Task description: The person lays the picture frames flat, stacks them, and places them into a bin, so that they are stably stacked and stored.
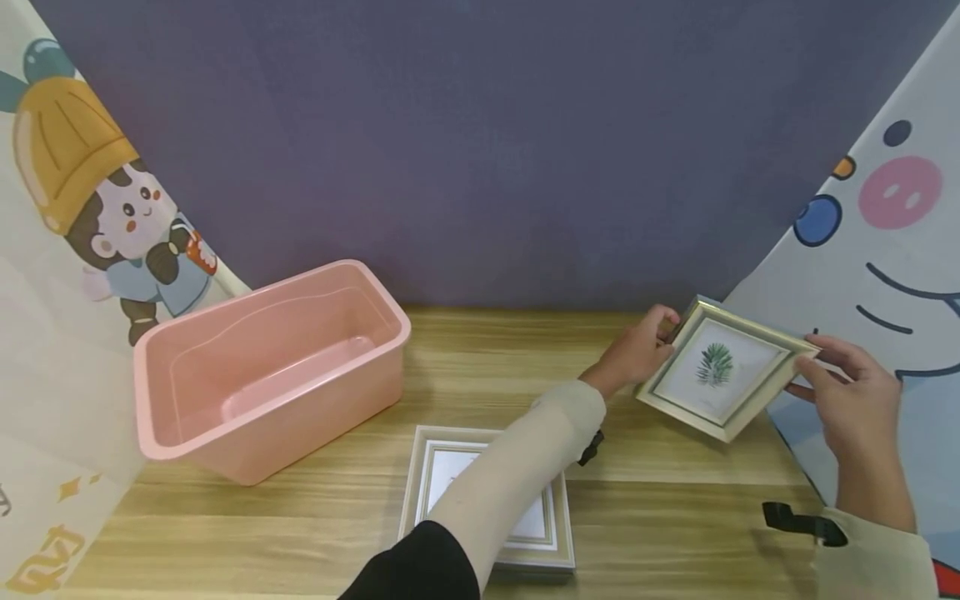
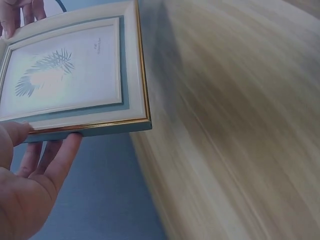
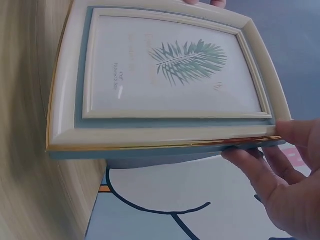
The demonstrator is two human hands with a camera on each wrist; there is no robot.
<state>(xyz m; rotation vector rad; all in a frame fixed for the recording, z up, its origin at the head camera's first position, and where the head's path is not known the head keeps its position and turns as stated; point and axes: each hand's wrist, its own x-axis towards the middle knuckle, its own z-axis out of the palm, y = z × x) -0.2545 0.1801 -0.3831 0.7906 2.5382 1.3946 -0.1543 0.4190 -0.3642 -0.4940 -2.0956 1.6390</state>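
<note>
Left grip (image 1: 636, 350) and right grip (image 1: 857, 398) pinch opposite edges of a pale, gold-rimmed frame (image 1: 718, 368) with a green leaf print, tilted above the desk (image 1: 645, 521). Nearer the person, another frame (image 1: 535, 521) lies partly hidden by the left sleeve (image 1: 521, 462); farther left stands a pink bin (image 1: 296, 425).

At right, tilted over the wood-grain tabletop (image 1: 637, 521): gold-edged picture frame (image 1: 718, 368) with green leaf print, gripped by left hand (image 1: 634, 352) at its left edge and by right hand (image 1: 858, 398) at its right corner. Nearer: second frame (image 1: 559, 527), lying flat, partly hidden by sleeved left forearm (image 1: 510, 467). At left: open-topped pink bin (image 1: 315, 429).
</note>
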